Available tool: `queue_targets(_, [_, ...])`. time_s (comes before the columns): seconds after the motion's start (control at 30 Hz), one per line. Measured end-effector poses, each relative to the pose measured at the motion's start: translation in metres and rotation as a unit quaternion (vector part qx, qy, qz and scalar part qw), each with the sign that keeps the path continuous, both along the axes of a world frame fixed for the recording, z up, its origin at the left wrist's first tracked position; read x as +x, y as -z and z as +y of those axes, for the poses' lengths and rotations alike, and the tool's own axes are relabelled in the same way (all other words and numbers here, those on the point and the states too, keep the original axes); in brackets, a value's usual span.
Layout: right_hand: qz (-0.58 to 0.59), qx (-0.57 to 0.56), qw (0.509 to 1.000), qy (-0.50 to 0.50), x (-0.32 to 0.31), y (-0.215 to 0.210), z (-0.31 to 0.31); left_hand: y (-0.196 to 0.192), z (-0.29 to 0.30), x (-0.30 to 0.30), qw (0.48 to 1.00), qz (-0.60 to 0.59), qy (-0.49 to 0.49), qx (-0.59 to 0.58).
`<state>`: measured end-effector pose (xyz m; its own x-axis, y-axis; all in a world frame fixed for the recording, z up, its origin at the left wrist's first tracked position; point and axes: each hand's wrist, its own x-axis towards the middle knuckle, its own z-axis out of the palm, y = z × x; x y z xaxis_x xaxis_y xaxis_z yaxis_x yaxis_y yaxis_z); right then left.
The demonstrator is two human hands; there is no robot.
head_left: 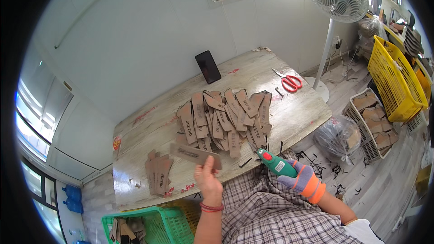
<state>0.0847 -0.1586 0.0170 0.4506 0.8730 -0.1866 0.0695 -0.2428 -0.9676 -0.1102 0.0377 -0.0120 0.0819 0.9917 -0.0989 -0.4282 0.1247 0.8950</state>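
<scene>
In my bare left hand (209,176) a brown, strap-shaped fabric piece (192,153) with dark printing is pinched between thumb and fingers; it is slightly blurred. My right hand (304,181), in a grey and orange glove, is wrapped round a green handheld power cutter (276,165) with a red button. The cutter's narrow tip points at the table's near edge, close to the pile. A heap of similar brown pieces (233,142) covers the middle of the table (135,131). Left of my left hand, a smaller fanned stack (159,174) lies near the front edge.
Red-handled scissors (291,83) and a black phone (208,67) are toward the table's back. Below the front edge stands a green basket (169,226) with fabric pieces. On the right are a white fan (332,27), a plastic bag (337,138), crates (393,81) and black scraps (316,165) on the floor.
</scene>
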Motion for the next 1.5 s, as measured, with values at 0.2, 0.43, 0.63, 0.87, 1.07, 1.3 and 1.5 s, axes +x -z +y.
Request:
queue_targets(0.2, [0.082,-0.029,0.996,0.017,0.006,0.001,-0.009,0.022,0.095,-0.079,0.974,-0.131,-0.151,-0.110])
queue_targets(0.43, [0.074,-0.018,0.997,0.021,0.009,0.010,-0.011,0.005,0.179,0.018,0.920,0.311,-0.116,0.209])
queue_targets(0.63, [0.028,-0.017,0.999,0.009,0.006,0.000,-0.007,-0.007,0.238,0.078,0.742,0.624,-0.099,0.226])
queue_targets(0.87, [0.058,-0.043,0.997,0.014,0.009,-0.001,-0.007,0.000,0.219,0.052,0.951,0.284,-0.070,0.106])
queue_targets(1.07, [0.019,-0.032,0.999,0.010,0.007,0.004,-0.001,0.022,0.109,0.023,0.987,-0.146,0.046,-0.054])
queue_targets(1.3, [0.054,-0.021,0.998,0.035,-0.001,-0.006,0.006,-0.009,-0.002,0.070,0.946,-0.254,0.155,-0.125])
queue_targets(1.5, [0.058,-0.006,0.996,0.074,-0.001,-0.014,-0.004,-0.025,-0.022,0.097,0.959,-0.213,0.178,-0.064])
